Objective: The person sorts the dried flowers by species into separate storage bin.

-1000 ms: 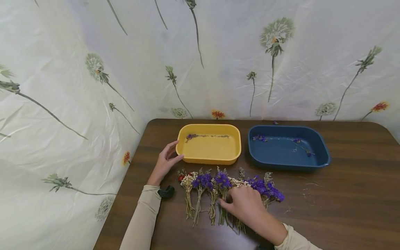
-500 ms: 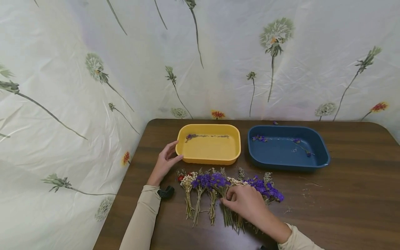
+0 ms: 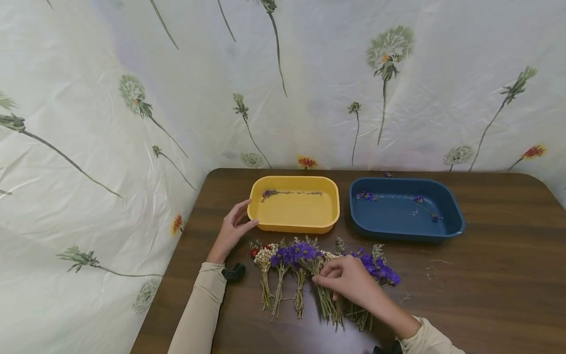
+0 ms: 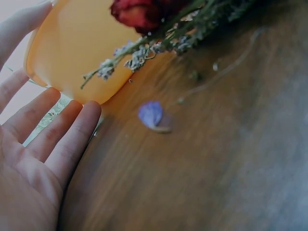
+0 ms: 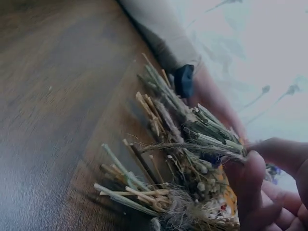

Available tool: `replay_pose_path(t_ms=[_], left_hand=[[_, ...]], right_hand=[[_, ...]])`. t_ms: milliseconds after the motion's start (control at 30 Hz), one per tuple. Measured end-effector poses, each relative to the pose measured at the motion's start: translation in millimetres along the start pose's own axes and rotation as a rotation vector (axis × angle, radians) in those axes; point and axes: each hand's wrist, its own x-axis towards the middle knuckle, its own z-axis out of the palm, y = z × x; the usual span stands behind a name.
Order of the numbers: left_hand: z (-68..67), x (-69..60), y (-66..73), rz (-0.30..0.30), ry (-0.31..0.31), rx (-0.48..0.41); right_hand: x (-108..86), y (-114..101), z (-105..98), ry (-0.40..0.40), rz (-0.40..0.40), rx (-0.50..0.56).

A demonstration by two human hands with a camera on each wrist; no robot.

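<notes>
My left hand (image 3: 231, 231) rests against the left end of a yellow tray (image 3: 298, 229), its fingers nearly straight in the left wrist view. With thumb and fingertips my right hand (image 3: 355, 281) pinches a bunch of purple dried flowers (image 3: 306, 250) by its stems, where twine (image 5: 187, 146) is tied round them in the right wrist view. This bunch leans left, its blooms overlapping a neighbouring purple bunch (image 3: 283, 258). Several tied dried-flower bunches lie in a row, including a white-and-red one (image 3: 264, 258) at the left and purple flowers (image 3: 384, 272) at the right. My right hand partly hides the bunches beneath it.
A blue tray (image 3: 404, 236) stands right of the yellow one, with small purple sprigs (image 3: 366, 196) inside. Stem scraps (image 3: 442, 261) and a loose petal (image 4: 151, 114) lie on the brown table (image 3: 499, 255). A flower-printed sheet (image 3: 327, 73) hangs behind.
The purple bunch at my right hand has shifted and tilted left, its stem ends swinging right. My right hand has turned slightly. The left hand stays at the yellow tray.
</notes>
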Motion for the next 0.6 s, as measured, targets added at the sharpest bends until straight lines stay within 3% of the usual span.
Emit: replay_pose_path(t_ms=[333, 600], left_hand=[[-0.3, 0.8, -1.7, 0.005, 0.006, 0.002], [0.3, 1.0, 1.0, -0.010, -0.005, -0.014]], right_hand=[[5.0, -2.6, -16.6, -0.009, 0.026, 0.131], [15.1, -6.0, -30.2, -0.018, -0.027, 0.167]])
